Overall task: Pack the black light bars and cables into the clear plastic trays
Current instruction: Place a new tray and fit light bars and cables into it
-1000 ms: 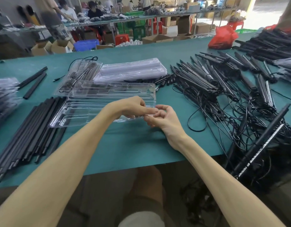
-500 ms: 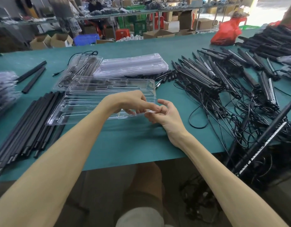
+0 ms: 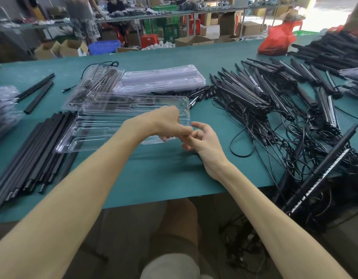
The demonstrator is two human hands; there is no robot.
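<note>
Cables (image 3: 274, 137) tangled right of tray (image 3: 105, 129); black tubes (image 3: 33, 154) left.

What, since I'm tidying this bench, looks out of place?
The cable tangle on the right spills over the table's near edge, and one light bar leans off that edge with its lower end hanging past it. Nothing looks broken.

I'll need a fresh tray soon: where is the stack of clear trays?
Head view: the tray stack lies far and central on the table, just behind the open tray and left of the tangled light bars.
</note>
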